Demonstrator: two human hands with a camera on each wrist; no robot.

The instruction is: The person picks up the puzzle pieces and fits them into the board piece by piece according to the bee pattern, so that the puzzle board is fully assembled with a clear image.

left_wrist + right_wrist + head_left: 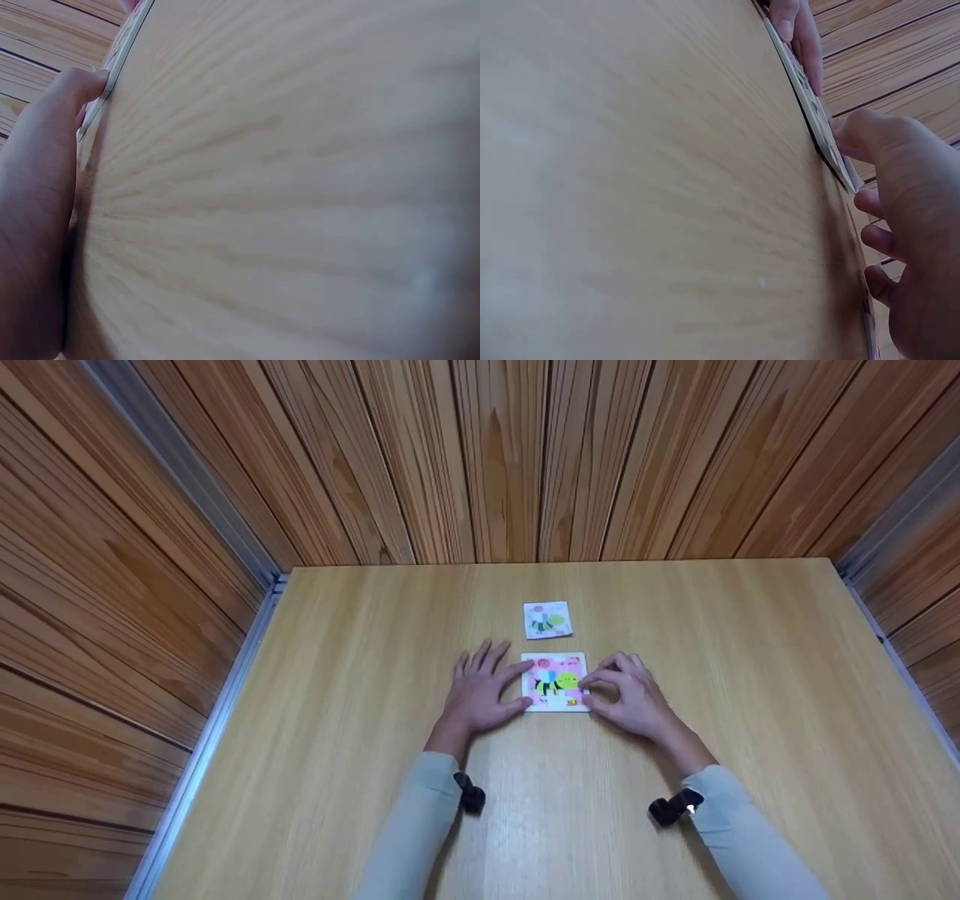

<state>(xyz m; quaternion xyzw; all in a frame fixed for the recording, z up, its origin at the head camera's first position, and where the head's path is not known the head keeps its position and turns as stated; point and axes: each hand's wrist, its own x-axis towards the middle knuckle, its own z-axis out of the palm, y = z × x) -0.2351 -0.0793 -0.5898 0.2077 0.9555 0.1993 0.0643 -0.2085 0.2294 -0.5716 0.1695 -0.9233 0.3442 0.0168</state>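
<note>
A square bee puzzle board (550,707) with a white border and pink picture lies flat on the table. On its left side rest the thumb and index finger of my left hand (484,690), the other fingers spread out straight on the wood. The left wrist view shows that thumb (90,84) against the board's edge. My right hand (634,697) holds the board's right side between bent thumb and index finger, its remaining fingers curled in. In the right wrist view, the right thumb (862,133) lies over the top of the board (821,135).
Just beyond the board lies a paper card (547,620) with a paler print of the same bee. Wood-panelled walls (495,465) rise behind the table (360,720) and along both sides, with a grey metal rail (202,750) at the left edge.
</note>
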